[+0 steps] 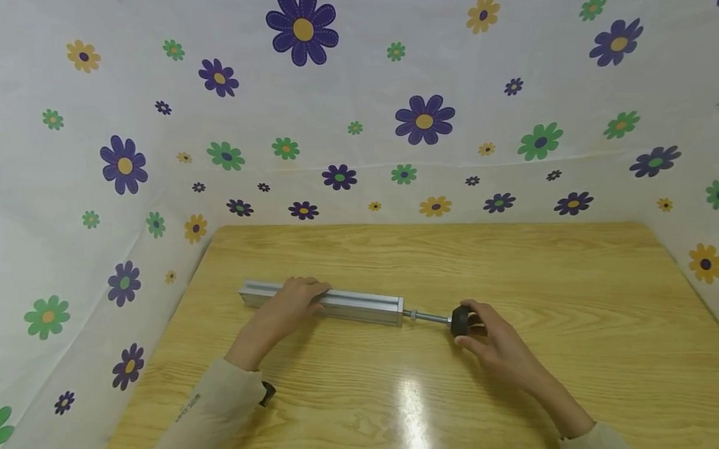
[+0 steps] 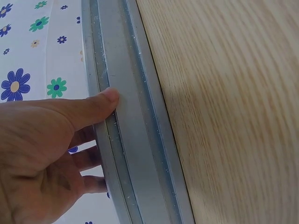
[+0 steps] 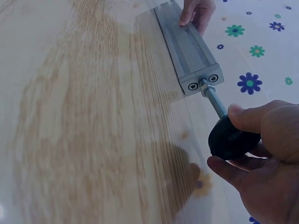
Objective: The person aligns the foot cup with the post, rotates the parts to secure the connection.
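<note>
A silver aluminium profile (image 1: 360, 307) with lengthwise grooves lies across the wooden table. My left hand (image 1: 289, 309) grips it left of its middle; in the left wrist view the thumb (image 2: 111, 95) presses on one grooved face and the fingers go behind. From the end plate (image 3: 201, 81), which has two socket screws, a threaded rod (image 3: 216, 102) with a hex nut (image 3: 208, 89) sticks out. At the rod's outer end sits a round black levelling foot (image 3: 231, 140). My right hand (image 1: 494, 339) holds that foot between thumb and fingers.
The wood-grain table (image 1: 348, 402) reaches to a white cloth backdrop (image 1: 356, 80) printed with flowers, which rises at the back and both sides. Dark wrist devices (image 1: 267, 394) show at both sleeves.
</note>
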Demonstrator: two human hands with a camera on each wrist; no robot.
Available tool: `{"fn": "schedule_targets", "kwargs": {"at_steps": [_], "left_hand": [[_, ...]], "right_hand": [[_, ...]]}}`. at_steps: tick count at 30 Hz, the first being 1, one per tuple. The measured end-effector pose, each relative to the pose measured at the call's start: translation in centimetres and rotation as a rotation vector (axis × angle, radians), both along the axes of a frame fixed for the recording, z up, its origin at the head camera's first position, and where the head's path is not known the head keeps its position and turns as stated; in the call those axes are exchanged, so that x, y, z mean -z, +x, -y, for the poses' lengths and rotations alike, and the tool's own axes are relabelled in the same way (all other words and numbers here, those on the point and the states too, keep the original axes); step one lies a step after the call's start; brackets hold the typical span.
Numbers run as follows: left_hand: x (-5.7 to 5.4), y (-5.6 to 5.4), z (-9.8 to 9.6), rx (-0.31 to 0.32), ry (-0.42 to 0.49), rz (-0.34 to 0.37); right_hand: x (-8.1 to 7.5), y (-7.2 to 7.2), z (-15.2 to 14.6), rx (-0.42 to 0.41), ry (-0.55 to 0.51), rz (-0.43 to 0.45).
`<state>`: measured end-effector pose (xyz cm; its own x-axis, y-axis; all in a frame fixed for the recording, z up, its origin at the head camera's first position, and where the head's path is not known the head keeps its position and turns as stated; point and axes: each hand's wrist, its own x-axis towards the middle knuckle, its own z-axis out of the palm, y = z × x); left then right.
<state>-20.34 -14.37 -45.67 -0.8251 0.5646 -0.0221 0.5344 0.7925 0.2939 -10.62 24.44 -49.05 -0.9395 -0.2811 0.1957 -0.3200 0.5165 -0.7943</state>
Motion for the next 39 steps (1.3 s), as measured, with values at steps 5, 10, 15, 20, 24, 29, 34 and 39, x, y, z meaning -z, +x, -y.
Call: {"fn": "schedule_targets", "kwargs": {"at_steps": [5, 10, 15, 20, 24, 29, 34, 39], "left_hand": [[0.03, 0.08, -0.13, 0.007, 0.006, 0.001], [0.04, 0.09, -0.21, -0.003, 0.002, 0.005], [0.14, 0.19, -0.14, -0.025, 0.002, 0.018], [0.11, 0.27, -0.12, -0.033, 0.005, 0.023], [-0.08, 0.27, -0.14, -0.036, 0.005, 0.024], [-0.23, 0.23, -0.12, -0.041, -0.001, 0.029], [-0.25, 0.21, -0.13, -0.049, -0.009, 0.039], [-0.29, 0.3, -0.14, -0.043, -0.011, 0.025]], "right_hand": [[0.28, -0.03, 0.04, -0.01, -0.017, 0.0], [0.28, -0.06, 0.08, -0.014, -0.024, 0.0], [0.05, -0.13, 0.03, -0.021, -0.014, 0.003], [0.07, -0.26, -0.15, -0.029, -0.026, 0.024], [-0.05, -0.3, -0.25, -0.026, -0.036, 0.032], [-0.07, -0.29, -0.35, -0.012, -0.048, 0.054], [0.21, -0.34, -0.37, 0.013, -0.063, 0.072], [0.35, -0.35, -0.35, 0.034, -0.045, 0.061]]}}
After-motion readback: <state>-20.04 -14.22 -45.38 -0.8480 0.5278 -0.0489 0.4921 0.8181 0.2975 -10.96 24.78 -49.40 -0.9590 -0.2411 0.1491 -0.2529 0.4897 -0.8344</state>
